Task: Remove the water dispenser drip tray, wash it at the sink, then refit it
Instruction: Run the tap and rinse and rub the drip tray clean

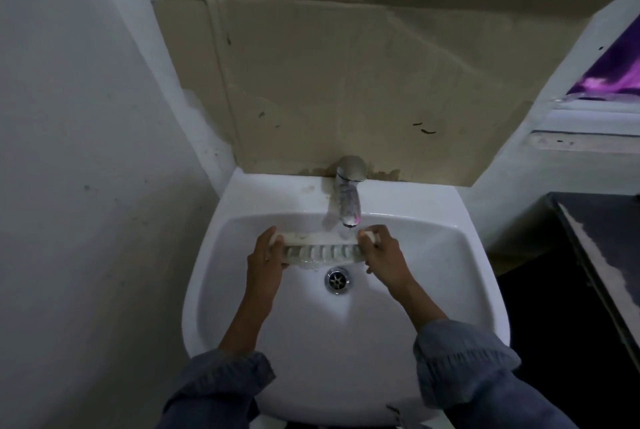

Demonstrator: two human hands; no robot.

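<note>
Hands gripped the drip tray (323,249) by its ends at frame center, left hand (265,257) and right hand (382,255) curled round it under the faucet (348,196), above the sink (450,290) drain (337,279).

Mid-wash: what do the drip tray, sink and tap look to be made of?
The drip tray is probably plastic: whitish, semi-translucent, with moulded slats. The sink looks like glazed ceramic: white, smooth, glossy with soft highlights. The tap looks like chrome-finished metal: reflective, though dulled in patches.

Glossy white ceramic sink (467,255), shiny chrome tap (348,196) and drain (337,279), pale translucent plastic drip tray (322,250).
</note>
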